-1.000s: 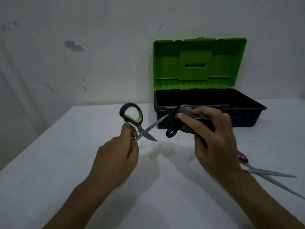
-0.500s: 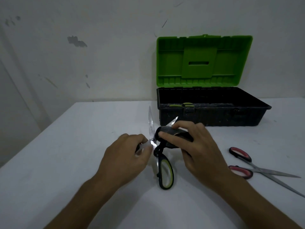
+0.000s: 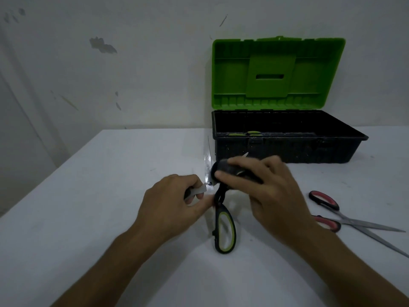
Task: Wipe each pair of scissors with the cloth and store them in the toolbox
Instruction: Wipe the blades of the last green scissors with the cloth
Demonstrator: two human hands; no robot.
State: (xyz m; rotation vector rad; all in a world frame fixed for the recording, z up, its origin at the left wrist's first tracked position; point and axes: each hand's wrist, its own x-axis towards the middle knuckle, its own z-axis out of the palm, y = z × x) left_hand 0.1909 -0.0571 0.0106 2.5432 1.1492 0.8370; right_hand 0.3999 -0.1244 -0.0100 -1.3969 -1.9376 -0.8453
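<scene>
Black-and-green scissors are spread open over the white table, one handle loop pointing toward me and one blade pointing up and away. My left hand grips the other handle at the left. My right hand holds a dark cloth wrapped around the second blade, whose tip pokes out toward the toolbox. The black toolbox stands behind with its green lid upright; green-handled scissors lie inside. Red-handled scissors lie open on the table to the right.
A white wall runs close behind the toolbox. The table's left edge slants from the far centre to the near left.
The scissors swung from handles-up in the air to handles toward me, low over the table. My right hand with the cloth came down with them and now slides along one blade.
</scene>
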